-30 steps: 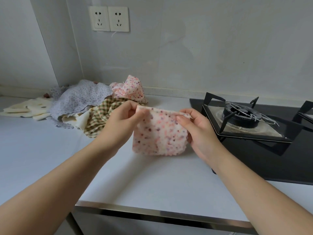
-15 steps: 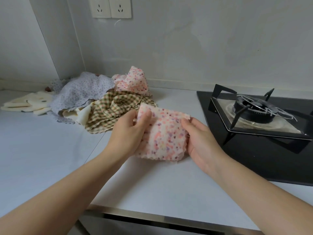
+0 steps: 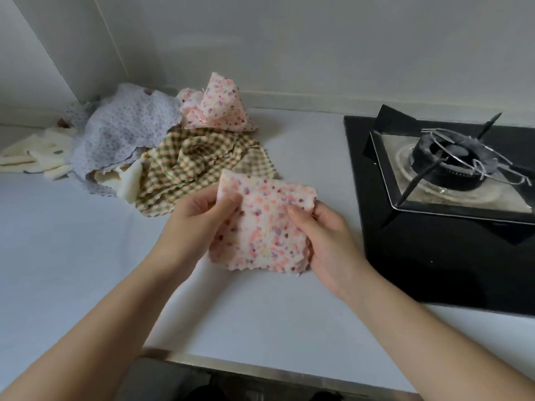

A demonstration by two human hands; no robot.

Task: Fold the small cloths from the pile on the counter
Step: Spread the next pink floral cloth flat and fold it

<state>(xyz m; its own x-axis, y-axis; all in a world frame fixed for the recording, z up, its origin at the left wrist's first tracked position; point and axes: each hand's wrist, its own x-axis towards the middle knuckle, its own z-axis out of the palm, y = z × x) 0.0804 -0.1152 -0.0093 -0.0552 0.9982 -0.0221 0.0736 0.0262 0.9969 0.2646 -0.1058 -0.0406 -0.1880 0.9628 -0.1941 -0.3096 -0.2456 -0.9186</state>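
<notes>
The person holds a folded pink floral cloth [image 3: 266,227] over the white counter [image 3: 72,256], between the pile and the counter's front edge. The left hand [image 3: 197,224] pinches the cloth's upper left corner, thumb on top and fingers curled behind. The right hand [image 3: 327,235] grasps the right edge, thumb pressed on the front face and fingers wrapped underneath. Whether the cloth's scalloped lower edge touches the counter cannot be told.

The pile [image 3: 179,157] lies just behind the left hand, towards the wall corner. A green checked cloth [image 3: 197,166] is crumpled at its front, a lavender dotted cloth [image 3: 127,134] is draped on its left, and a second pink floral cloth [image 3: 220,108] stands peaked at the back. Cream cloths [image 3: 31,157] lie flat at the far left. A black gas stove [image 3: 451,241] sits to the right, just beside the right hand.
</notes>
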